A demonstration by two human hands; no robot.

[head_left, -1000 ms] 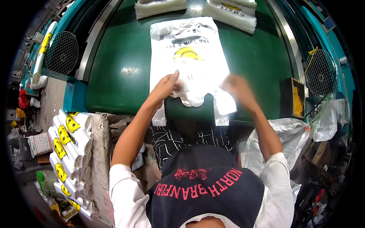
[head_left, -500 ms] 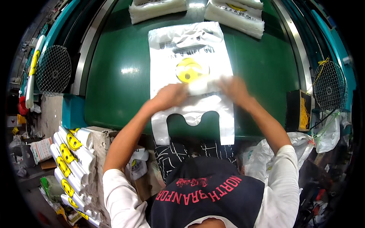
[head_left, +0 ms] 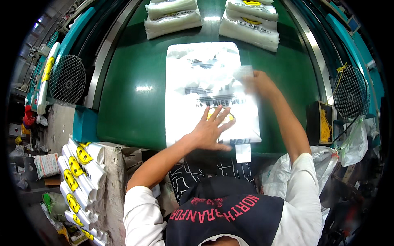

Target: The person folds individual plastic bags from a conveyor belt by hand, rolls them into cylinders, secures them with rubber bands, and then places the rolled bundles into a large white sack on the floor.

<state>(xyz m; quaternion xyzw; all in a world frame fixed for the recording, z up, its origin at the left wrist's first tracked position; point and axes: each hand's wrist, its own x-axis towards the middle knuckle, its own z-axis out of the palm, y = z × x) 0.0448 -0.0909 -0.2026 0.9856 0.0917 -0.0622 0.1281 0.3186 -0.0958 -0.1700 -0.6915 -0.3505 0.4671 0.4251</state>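
Two mesh discs (head_left: 67, 78) flank a green table (head_left: 131, 112); left hand (head_left: 208, 132) spread on white bag (head_left: 182, 117); right hand (head_left: 259, 85) blurred, grip: cannot tell

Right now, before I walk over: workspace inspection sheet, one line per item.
Surface: glossy green worktop between metal rails.
Job's things: printed white plastic bag, lying flat; two bag stacks beyond.
Clutter: folded smiley-print bags piled left; yellow string right.
Grippers: left hand spread on bag; right hand blurred at its right edge, grip unclear.
Cables: dark line below right mesh guard; cord or rod unclear.
Surroundings: left mesh guard; crumpled white plastic lower right.
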